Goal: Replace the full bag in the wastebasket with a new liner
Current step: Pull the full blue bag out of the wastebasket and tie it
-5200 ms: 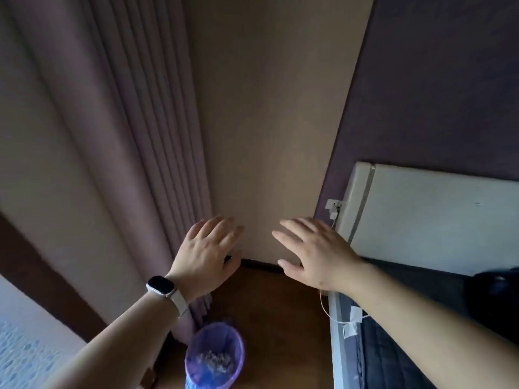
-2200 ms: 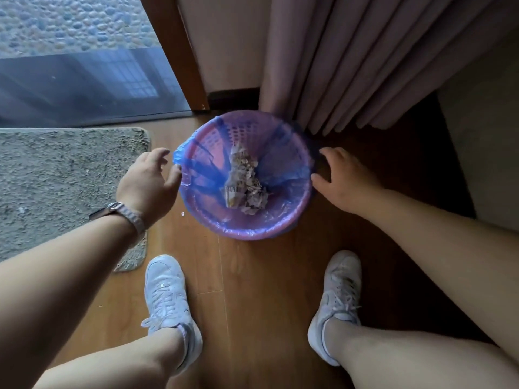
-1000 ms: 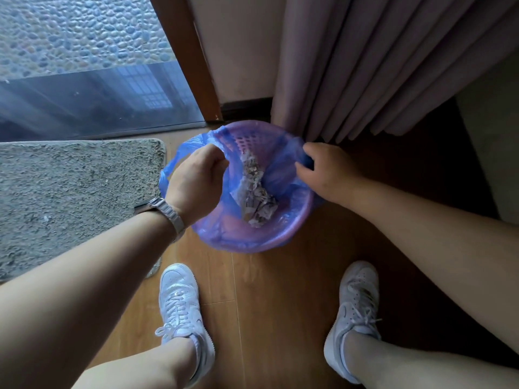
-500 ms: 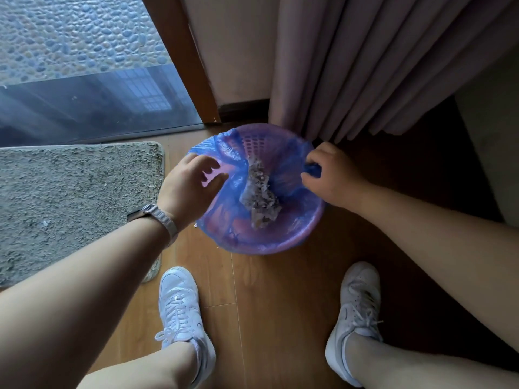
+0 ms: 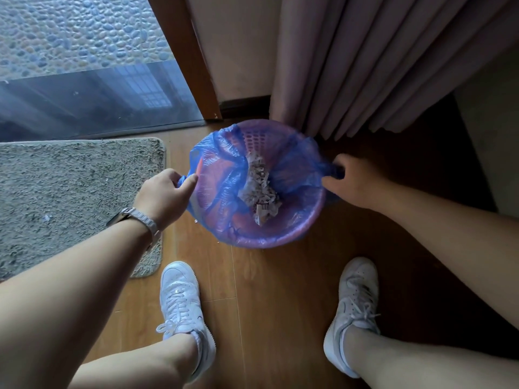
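1. Wastebasket (image 5: 254,137): round pink plastic w/ perforated wall, stands on wood floor (image 5: 266,304), centre of view, far from the person's feet. Its far-right edge is just beside the curtain (image 5: 365,66) hem.
2. Blue bag (image 5: 224,175) sits inside the basket. Its edge is pulled up off the rim at left and right and stands loose at far left. Along the near rim the film is folded over the edge.
3. Torn paper scraps (image 5: 259,189) lie in a heap at the bottom of the bag, approx. mid-basket.
4. Left hand (image 5: 163,195): at the basket's left side, thumb and curled fingers pinching a gathered bit of the bag's edge. Watch (image 5: 134,217) w/ pale band on that wrist.
5. Right hand (image 5: 351,183): at the basket's right side, outside the rim, fingers curled round a bunched bit of the bag's edge. Fingertips mostly hidden under the hand.
6. The bag's mouth is stretched between both hands, left to right.
7. Grey shaggy mat (image 5: 70,192) on the floor at left, near the left forearm and apart from the basket.
8. Far left: glass door (image 5: 84,66) w/ pebbled ground beyond it; brown wood frame (image 5: 185,57) runs along its right side.
9. Near: two white sneakers, left shoe (image 5: 182,301) and right shoe (image 5: 354,304), well apart, toes toward the basket; bare legs above them.
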